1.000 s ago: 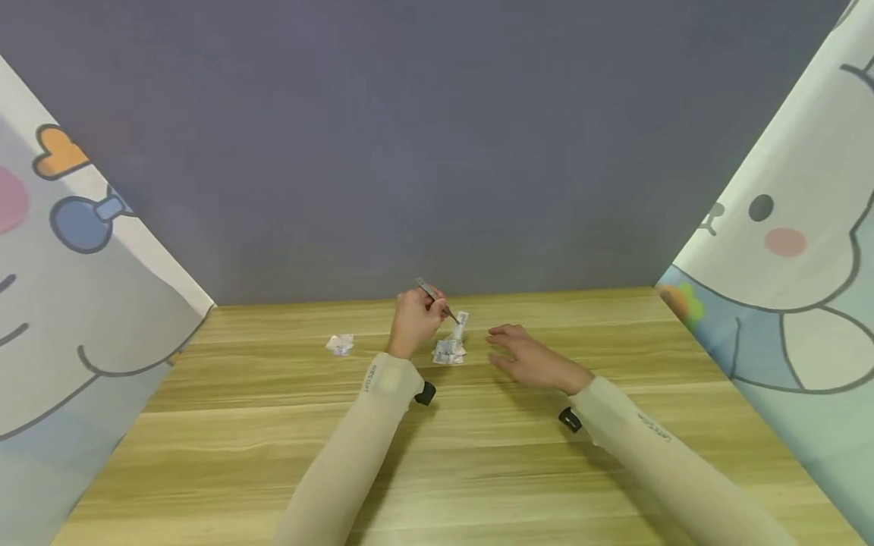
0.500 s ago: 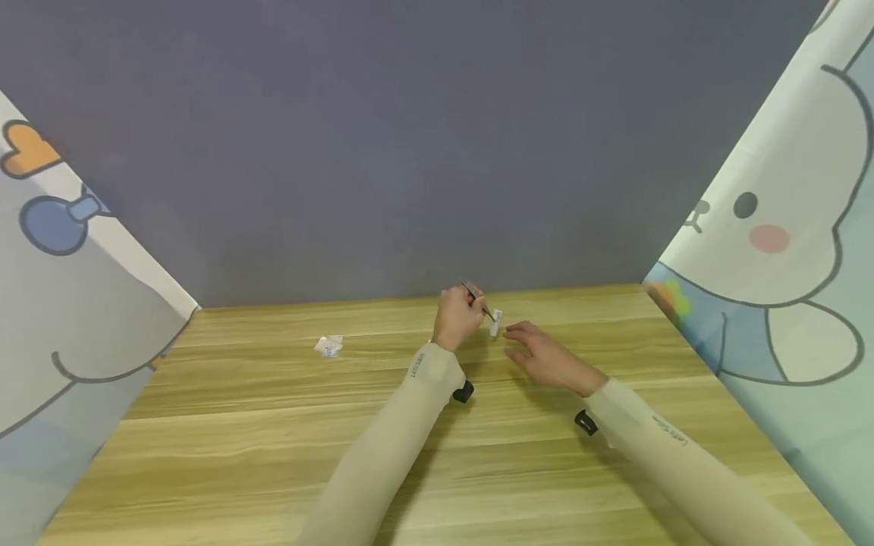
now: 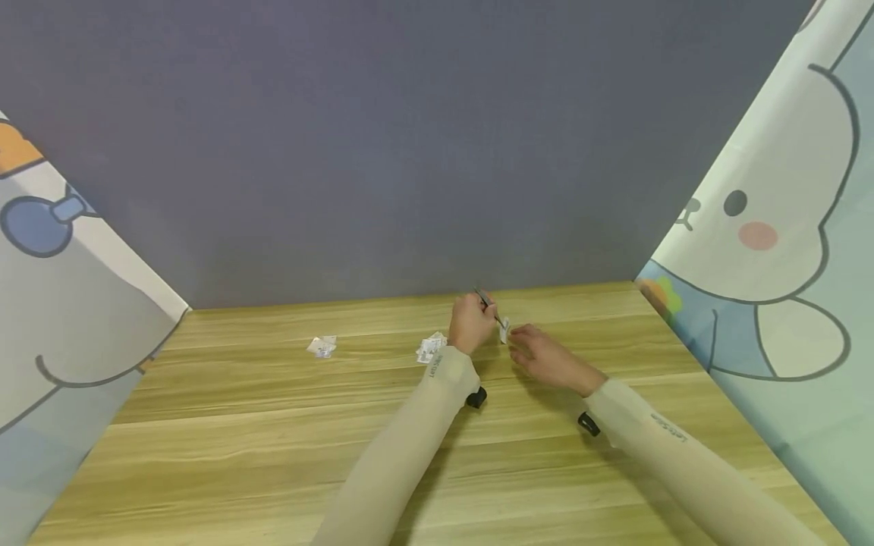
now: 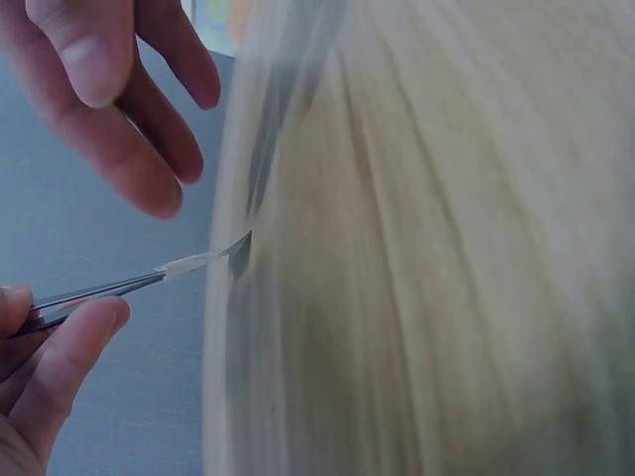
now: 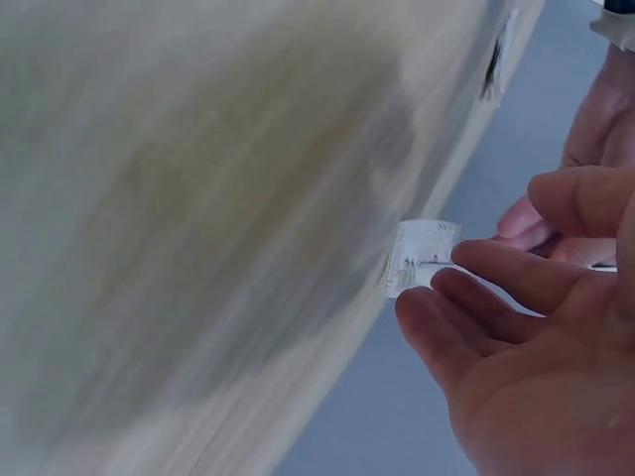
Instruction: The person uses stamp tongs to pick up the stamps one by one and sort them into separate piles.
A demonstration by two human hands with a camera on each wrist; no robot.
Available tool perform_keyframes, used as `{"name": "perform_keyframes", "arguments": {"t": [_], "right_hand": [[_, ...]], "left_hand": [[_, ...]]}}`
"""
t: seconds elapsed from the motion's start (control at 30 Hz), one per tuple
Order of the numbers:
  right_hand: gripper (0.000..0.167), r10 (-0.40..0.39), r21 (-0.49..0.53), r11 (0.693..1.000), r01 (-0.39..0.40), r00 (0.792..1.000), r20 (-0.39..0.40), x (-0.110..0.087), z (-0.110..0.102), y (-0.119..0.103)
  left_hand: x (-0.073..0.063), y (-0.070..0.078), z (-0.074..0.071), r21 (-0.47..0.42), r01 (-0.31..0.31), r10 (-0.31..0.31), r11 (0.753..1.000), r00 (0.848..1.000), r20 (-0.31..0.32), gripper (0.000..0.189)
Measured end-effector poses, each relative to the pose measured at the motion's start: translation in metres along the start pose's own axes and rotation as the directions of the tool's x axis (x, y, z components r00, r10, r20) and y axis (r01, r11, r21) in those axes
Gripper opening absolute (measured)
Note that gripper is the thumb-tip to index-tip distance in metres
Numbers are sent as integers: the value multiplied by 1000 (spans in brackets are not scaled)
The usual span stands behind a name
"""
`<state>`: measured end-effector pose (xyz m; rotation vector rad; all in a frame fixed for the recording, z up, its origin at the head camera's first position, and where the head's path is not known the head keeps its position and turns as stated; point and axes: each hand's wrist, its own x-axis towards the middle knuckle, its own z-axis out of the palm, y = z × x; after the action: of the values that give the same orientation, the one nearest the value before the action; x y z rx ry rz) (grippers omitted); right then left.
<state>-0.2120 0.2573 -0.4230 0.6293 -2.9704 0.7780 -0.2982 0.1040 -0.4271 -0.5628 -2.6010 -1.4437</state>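
Note:
My left hand [image 3: 471, 324] pinches a pair of metal tweezers [image 4: 94, 293] between thumb and fingers. At the tips of the tweezers is a small whitish printed slip [image 5: 422, 253], thin and partly see-through, bent in the right wrist view. In the left wrist view the lower end of the slip is at the tabletop. My right hand [image 3: 546, 356] is just right of the slip with its fingers extended and slightly bent. Its fingertips [image 5: 417, 305] are right beside the slip; whether they touch it I cannot tell.
On the wooden table [image 3: 239, 455], a pile of similar slips [image 3: 432, 347] lies left of my left hand. A smaller group of slips [image 3: 322, 346] is farther left. A grey wall [image 3: 410, 152] rises behind the table, with cartoon-printed panels [image 3: 758, 318] at both sides.
My left hand has moved right, carrying the slip in the tweezers from the pile towards my right hand. The slip now looks bent. The right hand's fingers have come closer to it.

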Motion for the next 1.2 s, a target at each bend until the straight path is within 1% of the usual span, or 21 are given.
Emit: {"name": "perform_keyframes", "arguments": {"t": [0.1, 0.17, 0.3, 0.4, 0.5, 0.57, 0.63, 0.7, 0.77, 0.87, 1.03, 1.2], "right_hand": [[38, -15, -1, 1000, 15, 1000, 23, 2, 4, -1], [37, -11, -4, 1000, 11, 999, 35, 3, 7, -3], [36, -4, -20, 1000, 5, 999, 41, 6, 12, -4], [32, 1, -14, 1000, -1, 1000, 18, 8, 15, -1], [28, 35, -15, 999, -36, 999, -38, 10, 16, 4], [27, 56, -12, 998, -57, 995, -79, 11, 14, 8], [27, 55, -22, 998, -58, 992, -112, 13, 12, 11], [29, 41, -24, 999, -44, 990, -134, 14, 9, 13], [29, 23, -20, 999, -26, 989, -146, 16, 6, 15], [27, 15, -11, 1000, -17, 990, -143, 18, 3, 18], [29, 7, -13, 1000, -9, 994, -111, 21, 2, 23], [29, 1, -7, 1000, -2, 995, -104, 21, -2, 26]], "left_hand": [[0, -1, 2, 17, -2, 2, 1000, 1000, 2, 11], [1, -1, 3, 28, -4, 4, 1000, 1000, 9, 13], [2, -2, 5, 77, -19, 18, 997, 1000, 11, 14], [3, -2, 5, 102, -34, 34, 994, 999, 6, 13], [3, -3, 6, 111, -39, 37, 993, 999, 19, 16], [3, -4, 5, 101, -29, 24, 994, 998, 49, 19], [2, -5, 4, 97, -22, 15, 995, 997, 72, 20], [2, -5, 3, 87, -14, 5, 996, 996, 94, 18], [2, -5, 1, 78, -17, 9, 997, 994, 108, 14], [2, -4, 1, 58, -23, 16, 998, 991, 132, 9], [3, -3, 1, 39, -43, 36, 998, 987, 156, 8], [2, -1, -1, 49, -46, 38, 998, 988, 150, 10]]}}
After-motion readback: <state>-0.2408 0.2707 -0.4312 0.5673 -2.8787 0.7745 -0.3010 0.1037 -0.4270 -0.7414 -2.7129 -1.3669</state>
